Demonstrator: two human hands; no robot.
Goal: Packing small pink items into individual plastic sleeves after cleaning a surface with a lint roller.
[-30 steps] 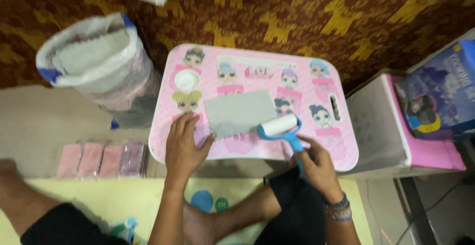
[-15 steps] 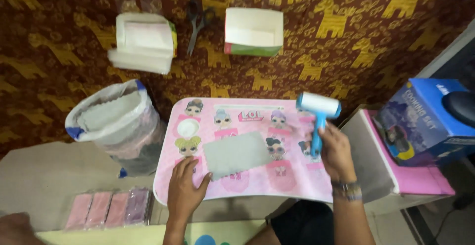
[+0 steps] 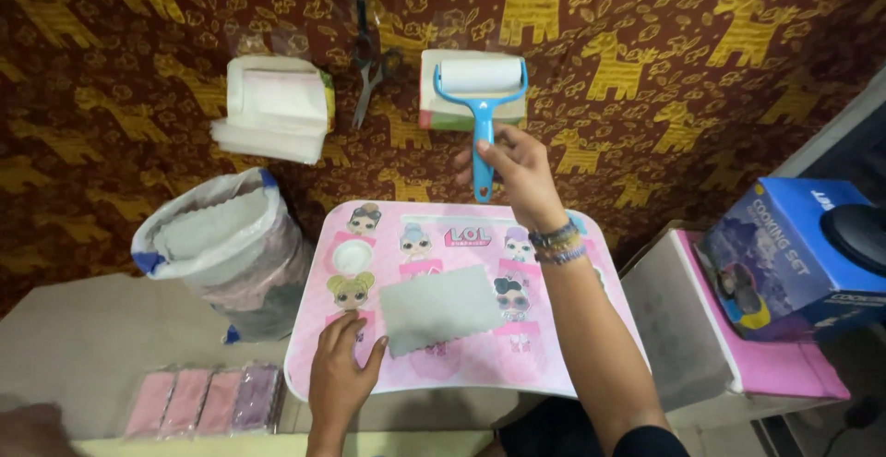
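My right hand (image 3: 519, 169) grips the blue handle of a lint roller (image 3: 480, 97) with a white roll, held out over the far side of the pink lap table (image 3: 581, 365), above a small box (image 3: 428, 111) on the patterned cloth. A grey rectangular cloth (image 3: 439, 307) lies flat in the middle of the table. Resting flat on the table's near left part is my left hand (image 3: 341, 376), its fingers spread and touching the cloth's left corner.
A white sack (image 3: 221, 245) with rolled rim stands left of the table. Scissors (image 3: 369, 65) and a stack of white sheets (image 3: 272, 106) lie on the brown patterned cloth. Packets in pink and purple (image 3: 208, 400) lie near left. A blue boxed toy set (image 3: 784, 254) sits right.
My right hand has lifted the lint roller off the grey cloth and carried it away to the far side. The left hand has stayed on the table.
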